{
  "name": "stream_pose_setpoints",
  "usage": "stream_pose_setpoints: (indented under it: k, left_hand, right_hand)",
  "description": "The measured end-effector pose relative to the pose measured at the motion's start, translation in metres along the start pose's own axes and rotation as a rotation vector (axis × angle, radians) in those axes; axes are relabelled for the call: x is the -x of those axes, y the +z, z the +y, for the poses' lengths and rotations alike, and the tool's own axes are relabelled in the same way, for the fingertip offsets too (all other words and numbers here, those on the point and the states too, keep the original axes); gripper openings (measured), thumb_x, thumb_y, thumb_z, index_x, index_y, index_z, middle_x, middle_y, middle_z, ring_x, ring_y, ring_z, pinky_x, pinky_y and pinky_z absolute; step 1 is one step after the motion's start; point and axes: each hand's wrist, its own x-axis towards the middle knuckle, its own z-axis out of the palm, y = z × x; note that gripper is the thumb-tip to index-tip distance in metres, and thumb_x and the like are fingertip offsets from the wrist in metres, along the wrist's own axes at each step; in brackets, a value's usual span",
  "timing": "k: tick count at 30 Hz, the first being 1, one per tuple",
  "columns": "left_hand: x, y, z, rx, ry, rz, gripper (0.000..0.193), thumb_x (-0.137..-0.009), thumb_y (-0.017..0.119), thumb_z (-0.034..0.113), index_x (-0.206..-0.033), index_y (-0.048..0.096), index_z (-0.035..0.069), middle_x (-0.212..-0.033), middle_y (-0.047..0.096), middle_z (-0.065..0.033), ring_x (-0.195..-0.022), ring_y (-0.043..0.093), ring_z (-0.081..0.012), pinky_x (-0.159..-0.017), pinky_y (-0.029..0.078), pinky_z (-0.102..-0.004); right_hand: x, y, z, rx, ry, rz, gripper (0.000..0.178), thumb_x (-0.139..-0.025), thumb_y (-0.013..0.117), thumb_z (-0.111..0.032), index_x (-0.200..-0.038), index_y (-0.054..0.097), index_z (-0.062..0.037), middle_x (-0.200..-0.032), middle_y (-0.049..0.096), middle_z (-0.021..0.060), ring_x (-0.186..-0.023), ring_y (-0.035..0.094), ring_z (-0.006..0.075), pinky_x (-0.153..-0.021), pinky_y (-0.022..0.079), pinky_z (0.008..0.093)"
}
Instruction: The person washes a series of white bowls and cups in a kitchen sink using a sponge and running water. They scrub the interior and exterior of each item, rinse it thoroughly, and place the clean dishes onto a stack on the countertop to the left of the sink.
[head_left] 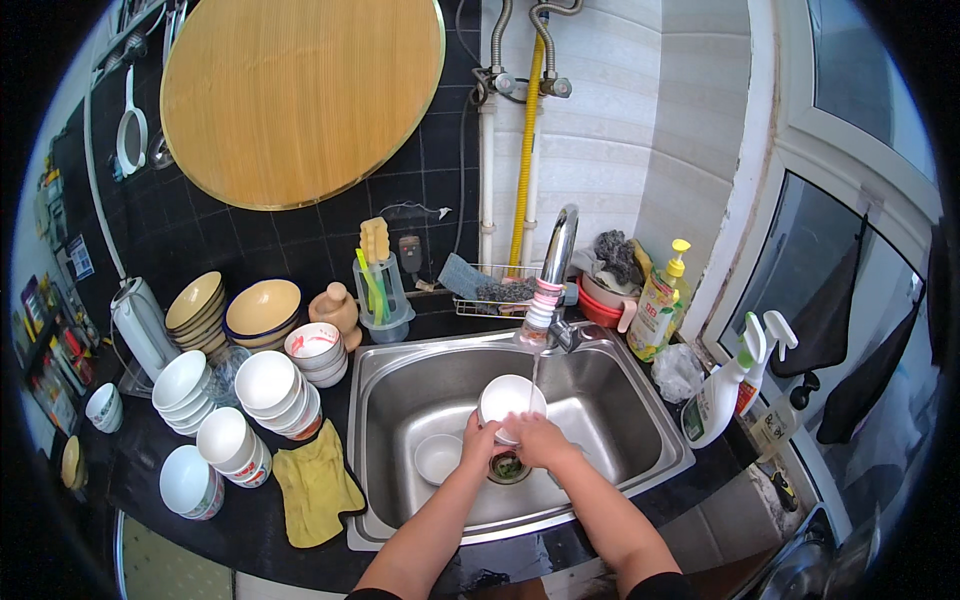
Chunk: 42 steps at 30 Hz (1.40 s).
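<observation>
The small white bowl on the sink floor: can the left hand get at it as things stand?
Probably yes. The small white bowl lies uncovered just left of the left hand, with nothing between them, but that hand now holds the white bowl under the tap.

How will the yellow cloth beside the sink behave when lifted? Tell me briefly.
The yellow cloth lies crumpled with folds on the counter, so it will likely droop limply from a pinch. It looks thin, so probably light. It cannot roll or break, though if damp it may cling to the dark surface; the picture does not show whether it is wet.
</observation>
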Motion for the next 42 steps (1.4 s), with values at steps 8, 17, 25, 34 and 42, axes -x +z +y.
stream_pose_setpoints:
  k: [8,17,25,34,42]
  left_hand:
    - [0.006,0.007,0.004,-0.055,0.049,0.018,0.059,-0.074,0.052,0.005,-0.128,0.027,0.006,-0.111,0.046,-0.0154,-0.090,0.056,-0.0267,-0.062,0.054,-0.0352]
    - [-0.013,0.003,-0.015,-0.371,0.672,-0.009,0.067,-0.070,0.049,-0.002,-0.131,0.021,0.001,-0.120,0.042,-0.0164,-0.105,0.048,-0.0250,-0.076,0.047,-0.0305]
    - [0.007,0.007,0.010,-0.107,0.147,-0.074,0.064,-0.073,0.041,-0.003,-0.132,0.018,0.006,-0.123,0.036,-0.0172,-0.104,0.048,-0.0324,-0.069,0.054,-0.0378]
    - [0.027,0.017,0.005,-1.641,0.715,-0.084,0.068,-0.078,0.055,0.034,-0.129,0.028,-0.003,-0.139,0.010,-0.0225,-0.129,0.001,-0.0400,-0.102,0.003,-0.0524]
    - [0.023,0.015,-0.021,-1.735,0.526,-0.475,0.080,-0.073,0.058,0.041,-0.132,0.022,0.002,-0.139,0.014,-0.0183,-0.131,0.002,-0.0325,-0.101,0.000,-0.0541]
  right_hand:
    - [0.001,0.009,0.016,-0.511,-0.142,0.049,0.054,-0.067,0.058,-0.007,-0.120,0.045,-0.0074,-0.121,0.047,0.0162,-0.117,0.039,0.0281,-0.092,0.036,0.0336]
    - [0.006,-0.001,0.005,-0.632,0.328,0.734,0.068,-0.054,0.078,-0.026,-0.105,0.039,-0.0017,-0.094,0.049,0.0140,-0.091,0.053,0.0284,-0.075,0.044,0.0357]
    - [0.000,-0.002,0.029,-0.975,0.390,0.525,0.047,-0.077,0.057,-0.020,-0.116,0.043,0.0012,-0.081,0.059,0.0202,-0.051,0.059,0.0265,-0.044,0.048,0.0332]
    - [0.015,-0.020,0.016,-0.791,0.398,0.755,0.029,-0.080,0.045,-0.012,-0.105,0.051,0.0033,-0.076,0.056,0.0295,-0.072,0.057,0.0412,-0.067,0.045,0.0448]
    - [0.012,-0.011,0.012,-0.512,0.361,0.766,0.032,-0.077,0.046,-0.008,-0.109,0.052,-0.0087,-0.076,0.057,0.0261,-0.074,0.056,0.0410,-0.068,0.045,0.0459]
